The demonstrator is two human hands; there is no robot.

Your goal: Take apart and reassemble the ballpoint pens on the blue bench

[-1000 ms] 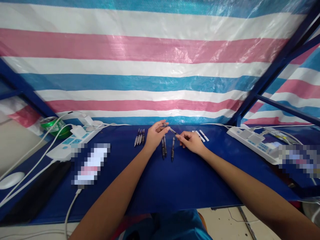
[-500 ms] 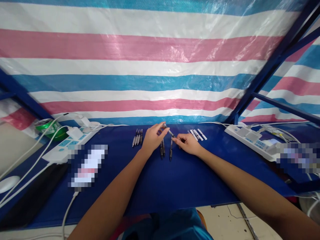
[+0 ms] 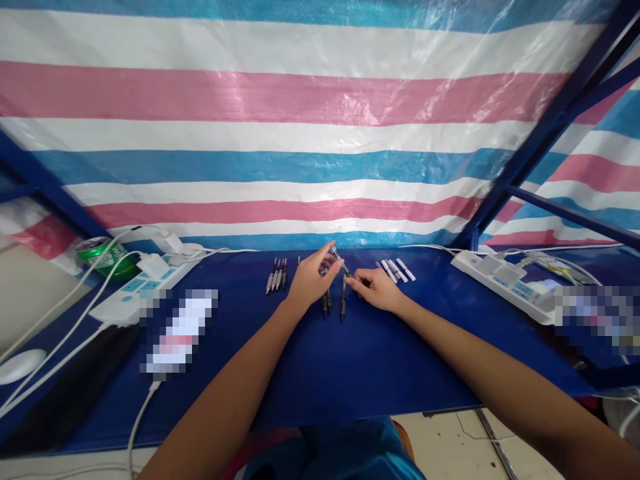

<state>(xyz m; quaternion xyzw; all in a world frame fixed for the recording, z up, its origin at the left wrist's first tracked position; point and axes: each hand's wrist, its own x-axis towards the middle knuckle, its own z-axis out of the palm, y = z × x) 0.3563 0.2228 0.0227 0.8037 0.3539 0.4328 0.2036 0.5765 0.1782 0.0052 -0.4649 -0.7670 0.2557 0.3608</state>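
Note:
My left hand (image 3: 311, 279) pinches a dark pen (image 3: 339, 261) by its upper end, holding it slanted above the blue table (image 3: 350, 360). My right hand (image 3: 377, 289) pinches the lower tip of the same pen with closed fingers. Just under the hands lie a few dark pens (image 3: 342, 305), pointing toward me. A row of dark pens (image 3: 277, 273) rests to the left of my left hand. Several small white tubes (image 3: 396, 269) lie to the right of my right hand.
A white power strip (image 3: 131, 291) with plugs and cables sits at the left, with a green can (image 3: 103, 253) behind it. Another power strip (image 3: 505, 283) lies at the right. A white mouse (image 3: 19, 365) rests at far left. A striped tarp (image 3: 300, 133) hangs behind.
Both hands have drawn closer together on the pen. The pen has tilted more steeply and my right hand has slid slightly left toward my left.

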